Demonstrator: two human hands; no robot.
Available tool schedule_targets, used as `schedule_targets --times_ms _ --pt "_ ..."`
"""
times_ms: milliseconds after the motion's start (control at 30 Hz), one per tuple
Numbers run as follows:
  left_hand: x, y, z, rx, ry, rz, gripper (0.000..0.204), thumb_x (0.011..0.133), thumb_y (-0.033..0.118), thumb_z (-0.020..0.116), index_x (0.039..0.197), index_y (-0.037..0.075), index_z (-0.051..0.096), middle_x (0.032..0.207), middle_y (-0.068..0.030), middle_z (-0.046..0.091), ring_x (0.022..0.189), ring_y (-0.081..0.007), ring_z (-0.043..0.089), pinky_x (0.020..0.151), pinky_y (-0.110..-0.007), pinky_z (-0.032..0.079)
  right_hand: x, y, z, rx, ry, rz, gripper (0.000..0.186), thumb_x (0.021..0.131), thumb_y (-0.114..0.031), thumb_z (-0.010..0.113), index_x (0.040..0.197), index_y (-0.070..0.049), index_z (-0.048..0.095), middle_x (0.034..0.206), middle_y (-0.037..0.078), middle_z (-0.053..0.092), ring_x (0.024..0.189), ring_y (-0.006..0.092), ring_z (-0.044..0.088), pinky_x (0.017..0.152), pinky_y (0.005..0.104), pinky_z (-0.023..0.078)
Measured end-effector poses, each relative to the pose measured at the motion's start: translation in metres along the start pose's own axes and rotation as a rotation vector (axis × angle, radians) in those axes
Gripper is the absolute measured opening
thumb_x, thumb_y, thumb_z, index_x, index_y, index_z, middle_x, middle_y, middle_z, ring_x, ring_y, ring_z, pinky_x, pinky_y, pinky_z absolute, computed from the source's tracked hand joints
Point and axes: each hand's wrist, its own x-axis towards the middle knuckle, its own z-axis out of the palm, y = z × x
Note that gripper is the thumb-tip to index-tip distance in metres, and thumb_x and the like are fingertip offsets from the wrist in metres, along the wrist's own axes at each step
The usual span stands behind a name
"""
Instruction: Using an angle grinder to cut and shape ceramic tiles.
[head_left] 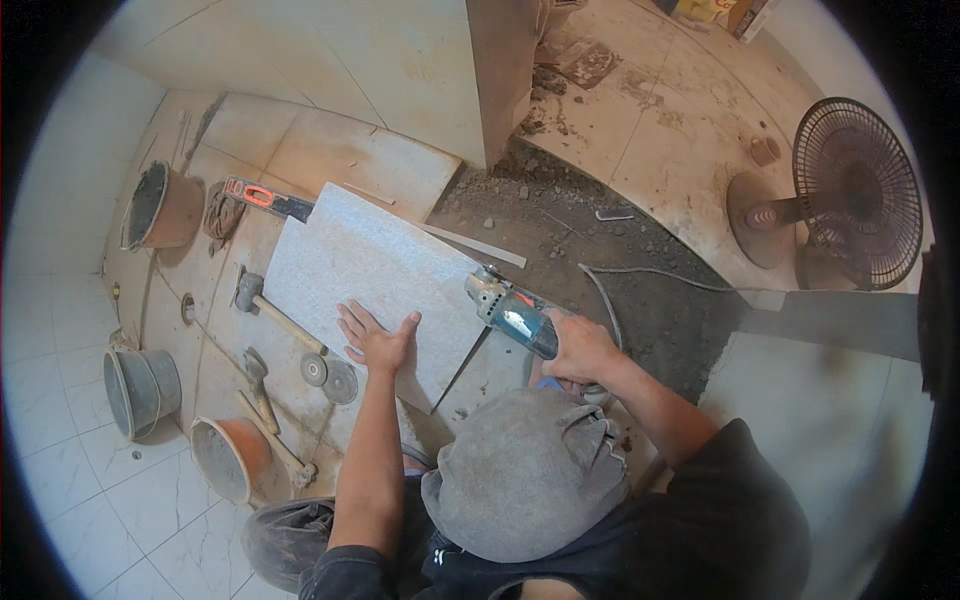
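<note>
Tile (pixel 370 270), large, pale and speckled, lies flat on the floor in front of the person; take its middle as the centre of the dial. The left hand (pixel 380 345) rests on it at six o'clock, palm down, fingers spread wide and thumb out, gripping nothing. The right hand (pixel 580 345), at four o'clock, is wrapped closed around the rear body of a blue angle grinder (pixel 522 322). The grinder's metal head sits at the tile's edge between three and four o'clock; its disc is hard to make out from above, so I cannot say whether it touches the tile.

At nine o'clock lies a mallet (pixel 250 290), its wooden handle reaching toward two round discs (pixel 341 382) at seven. An orange bucket (pixel 232 458) stands farther out at seven, a grey bucket (pixel 150 390) at eight, and a brown bucket (pixel 172 210) at ten. A spirit level (pixel 262 196) lies between ten and eleven. Grey rubble (pixel 560 220) spreads from one to three, with a standing fan (pixel 858 190) well beyond.
</note>
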Motion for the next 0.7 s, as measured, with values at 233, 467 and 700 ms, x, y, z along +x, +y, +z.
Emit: schedule_targets --times_ms 233,467,700 --pt "0.001 -0.002 -0.001 0.001 0.000 -0.003 0.150 0.065 0.085 0.076 0.170 0.008 0.002 0.177 -0.0161 -0.008 0.163 -0.0374 -0.007 0.122 -0.072 0.004 -0.007 0.005 0.001 0.058 -0.013 0.014 0.080 0.068 -0.033 0.083 0.136 -0.002 0.054 0.111 0.027 0.071 0.110 0.0443 0.069 0.094 0.0527 0.055" --pt "-0.001 0.002 -0.001 -0.015 -0.016 -0.016 0.150 0.066 0.084 0.076 0.170 0.008 0.000 0.177 -0.0150 -0.010 0.163 -0.0372 -0.007 0.122 -0.072 0.002 -0.010 0.014 -0.008 0.058 0.044 -0.016 0.077 0.069 -0.034 0.081 0.135 -0.004 0.056 0.113 0.026 0.071 0.109 0.0440 0.069 0.095 0.0507 0.055" --pt "-0.007 -0.001 0.000 -0.045 0.053 -0.007 0.142 0.071 0.081 0.075 0.169 0.006 0.005 0.178 -0.0156 -0.006 0.163 -0.0374 -0.006 0.123 -0.070 0.000 0.011 -0.016 -0.033 0.115 0.166 -0.017 0.073 0.066 -0.028 0.087 0.130 -0.003 0.063 0.108 0.025 0.074 0.107 0.0419 0.071 0.092 0.0455 0.056"
